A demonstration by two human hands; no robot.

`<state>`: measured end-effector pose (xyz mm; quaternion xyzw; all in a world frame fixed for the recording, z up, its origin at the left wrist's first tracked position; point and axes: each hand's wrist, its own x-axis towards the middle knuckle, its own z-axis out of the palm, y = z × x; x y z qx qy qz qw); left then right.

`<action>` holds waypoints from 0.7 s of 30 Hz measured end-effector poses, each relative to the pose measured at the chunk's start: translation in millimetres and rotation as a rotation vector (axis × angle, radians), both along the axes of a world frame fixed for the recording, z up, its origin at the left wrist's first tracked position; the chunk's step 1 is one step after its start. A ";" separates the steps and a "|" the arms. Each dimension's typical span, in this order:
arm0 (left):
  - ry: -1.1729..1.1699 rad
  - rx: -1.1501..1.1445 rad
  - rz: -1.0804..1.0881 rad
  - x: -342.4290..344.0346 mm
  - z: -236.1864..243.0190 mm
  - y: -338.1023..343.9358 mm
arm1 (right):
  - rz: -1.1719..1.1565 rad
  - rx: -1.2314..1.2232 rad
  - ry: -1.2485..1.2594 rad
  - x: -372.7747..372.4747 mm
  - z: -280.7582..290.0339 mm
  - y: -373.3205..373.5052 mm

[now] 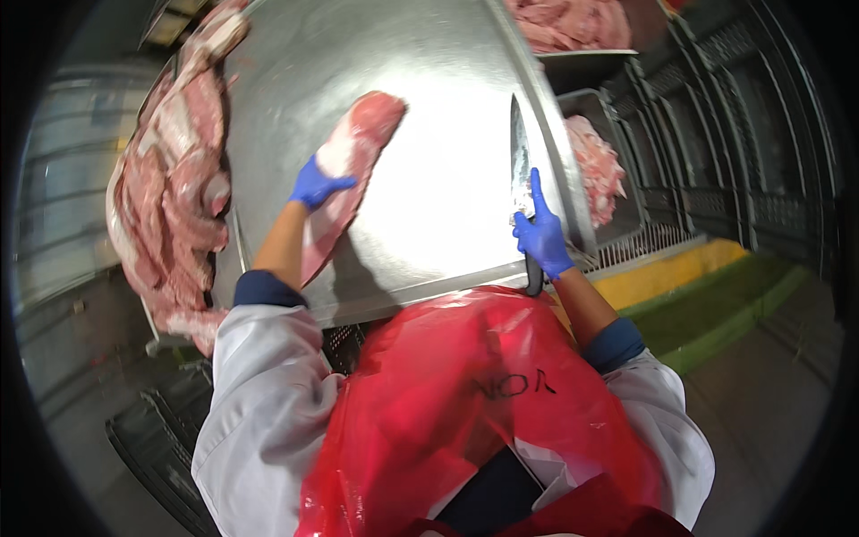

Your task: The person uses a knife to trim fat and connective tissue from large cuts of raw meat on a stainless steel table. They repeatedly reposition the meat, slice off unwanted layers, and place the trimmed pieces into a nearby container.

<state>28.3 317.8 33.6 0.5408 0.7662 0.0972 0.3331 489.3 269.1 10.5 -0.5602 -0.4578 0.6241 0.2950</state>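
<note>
A long strip of raw pink meat (pixel 369 134) with a pale fatty side lies slantwise on the metal work table (pixel 447 54). My left hand (pixel 319 183), in a blue glove, grips the strip around its middle, with the thumb across the top. To the right, near the table's raised edge, my right hand (pixel 542 237), also gloved in blue, holds a knife (pixel 520 148) by its black handle. Its index finger stretches along the knife, and the blade points away from me. The blade is apart from the meat.
Large pieces of raw meat (pixel 174 197) are heaped along the table's left side. Right of the table stand a tray of pale trimmings (pixel 595 166) and, farther off, a container of meat (pixel 573 22). Dark crates (pixel 716 107) are stacked at the far right, with a yellow edge (pixel 671 273) nearer.
</note>
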 end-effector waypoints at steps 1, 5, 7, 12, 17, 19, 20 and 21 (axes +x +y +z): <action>-0.007 0.063 0.035 5.4 -7.9 5.4 | 0.036 0.000 0.002 -14.8 0.8 8.0; 0.079 0.184 0.206 41.1 -26.8 42.9 | 0.145 -0.023 0.036 -82.2 -3.5 43.0; 0.114 0.180 0.242 62.3 -18.6 58.8 | 0.157 -0.044 -0.020 -119.9 -8.7 68.1; 0.146 0.260 0.290 86.8 -16.5 79.8 | 0.254 -0.063 -0.306 -196.1 26.1 118.7; 0.147 0.299 0.303 94.1 -21.5 81.2 | 0.368 0.064 -0.660 -220.1 26.6 95.6; 0.140 0.311 0.329 92.3 -19.8 79.3 | 0.421 0.084 -0.698 -220.9 29.7 71.0; 0.142 0.318 0.344 91.3 -21.7 78.3 | 0.448 0.094 -0.716 -220.8 29.8 58.7; 0.137 0.330 0.348 92.9 -21.1 79.8 | 0.445 0.131 -0.726 -218.9 22.1 43.3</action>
